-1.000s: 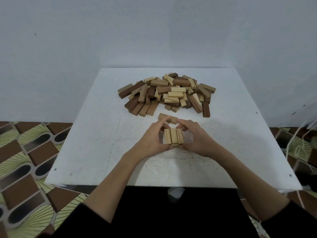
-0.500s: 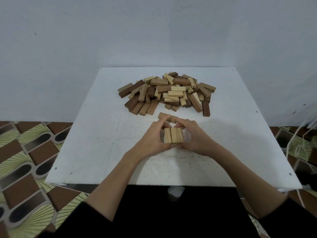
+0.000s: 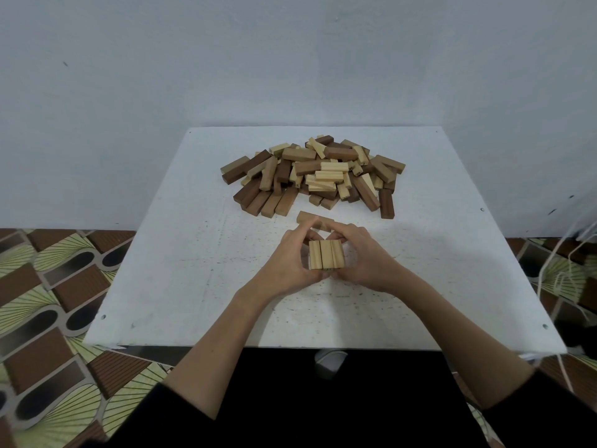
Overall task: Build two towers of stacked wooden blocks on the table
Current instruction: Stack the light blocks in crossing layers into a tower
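A: Where's the layer?

B: Three pale blocks (image 3: pixel 325 254) sit side by side on the white worktop (image 3: pixel 181 253), well short of the loose block pile (image 3: pixel 315 176). Left hand (image 3: pixel 290 263) and right hand (image 3: pixel 365 260) clamp them from either side.

A: Orientation?

B: Long axes run away from the person. I'd squeeze evenly so the ends line up flush before crossing the single block (image 3: pixel 315 219) on top.

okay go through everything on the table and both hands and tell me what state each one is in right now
Three light blocks: side by side, squeezed between both hands.
Left hand: grips the row.
Right hand: grips the row.
Loose block: flat, behind the fingers.
Block pile: jumbled, unstacked.
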The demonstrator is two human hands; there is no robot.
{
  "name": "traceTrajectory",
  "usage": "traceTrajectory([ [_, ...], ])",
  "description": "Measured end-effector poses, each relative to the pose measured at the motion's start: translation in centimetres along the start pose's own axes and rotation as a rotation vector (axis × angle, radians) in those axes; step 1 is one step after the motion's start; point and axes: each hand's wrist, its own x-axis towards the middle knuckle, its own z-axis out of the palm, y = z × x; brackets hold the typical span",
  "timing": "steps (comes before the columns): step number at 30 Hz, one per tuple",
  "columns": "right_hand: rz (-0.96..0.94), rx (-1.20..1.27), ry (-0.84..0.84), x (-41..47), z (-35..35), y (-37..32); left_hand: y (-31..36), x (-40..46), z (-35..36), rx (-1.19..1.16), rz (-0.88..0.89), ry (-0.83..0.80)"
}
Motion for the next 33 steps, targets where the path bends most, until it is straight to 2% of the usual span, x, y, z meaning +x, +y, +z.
traceTrajectory([
  [33, -0.012, -0.042, 0.013, -0.43, -0.12, -0.81, -0.70, -0.22, 0.70, -0.016, -0.012, 0.039],
])
